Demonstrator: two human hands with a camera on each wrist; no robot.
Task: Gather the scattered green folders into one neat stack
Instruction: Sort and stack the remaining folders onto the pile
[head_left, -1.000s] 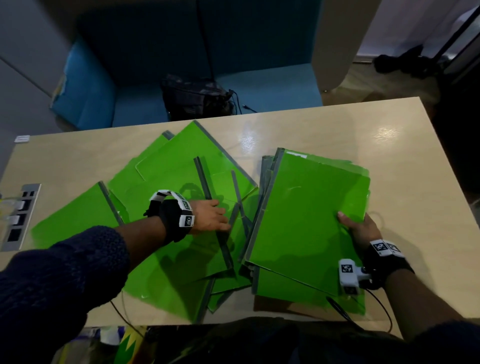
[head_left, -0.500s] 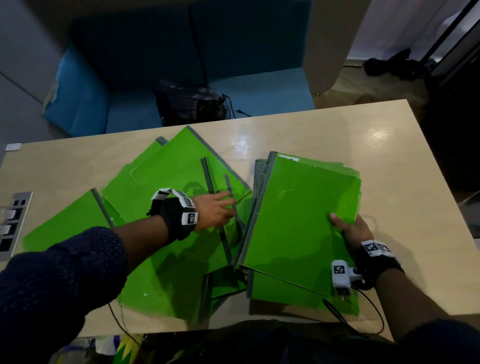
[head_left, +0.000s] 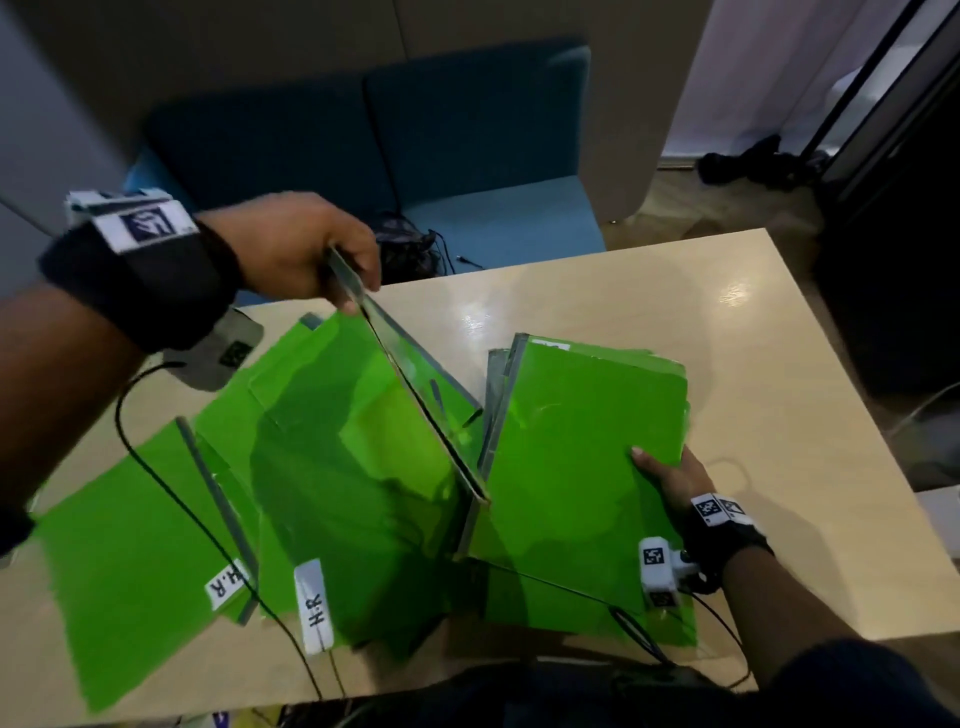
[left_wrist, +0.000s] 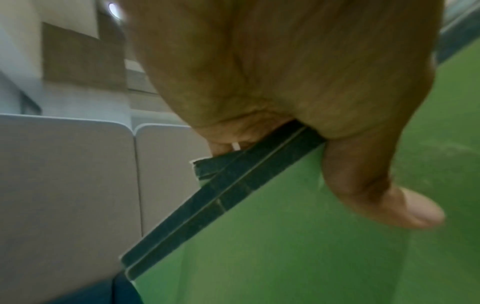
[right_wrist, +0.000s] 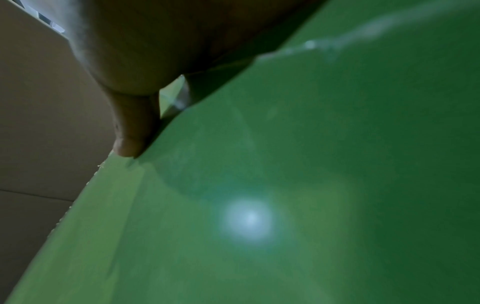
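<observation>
Several green folders with grey spines lie spread over the left and middle of the table. My left hand pinches the grey spine of one green folder and holds it lifted, tilted on edge over the spread ones; the wrist view shows thumb and fingers clamped on that spine. At the right a stack of green folders lies on the table. My right hand grips the stack's right edge, thumb on top, fingers hidden underneath.
Two spread folders carry white "H.R" labels near the table's front edge. A black cable runs across them. A blue sofa with a dark bag stands behind the table. Bare tabletop shows at the far right.
My left hand, earlier flat on the spread folders, has taken one by its spine and raised it high. The right hand stays on the stack's edge.
</observation>
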